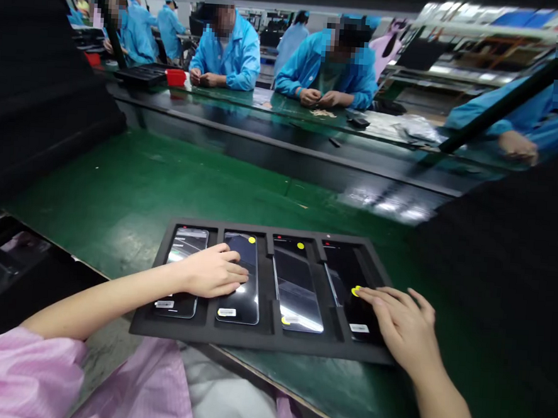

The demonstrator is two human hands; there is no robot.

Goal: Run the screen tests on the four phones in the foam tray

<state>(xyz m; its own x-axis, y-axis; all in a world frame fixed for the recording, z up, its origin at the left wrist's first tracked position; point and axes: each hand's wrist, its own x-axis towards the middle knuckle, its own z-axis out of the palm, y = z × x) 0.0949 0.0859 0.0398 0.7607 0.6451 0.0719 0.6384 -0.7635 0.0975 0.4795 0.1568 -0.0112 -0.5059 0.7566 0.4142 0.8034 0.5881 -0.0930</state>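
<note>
Black foam formed the tray point(261, 343) in front of you, a shallow holder with four slots lying on the green mat point(134, 181) near the bench's front edge. Each slot held a phone lying flat, screen up, so all four places were filled. Your left hand point(213, 271) lay across the first phone point(184, 260) and reached onto the second phone point(242, 282), fingers extended and flat, pressing or steadying the glass rather than closing around anything. Your right hand point(404, 324) rested over the lower part of the fourth phone point(346, 270), also spread and not gripping; a small yellow sticker point(356, 292) sat at your fingertips, and whether it was pinched or only touched could not be told. Similar yellow dots showed near the top of the second phone and on the third phone point(297, 286), one at its top and one near its bottom corner, while the first phone showed none in view. White labels lay at the lower ends of the phones. Judging by that, the marking looked well along, with the fourth unit in hand and the first perhaps unmarked. Across the conveyor point(287, 146), people in blue coats point(231, 55) worked at their own parts, well apart from your tray.
</note>
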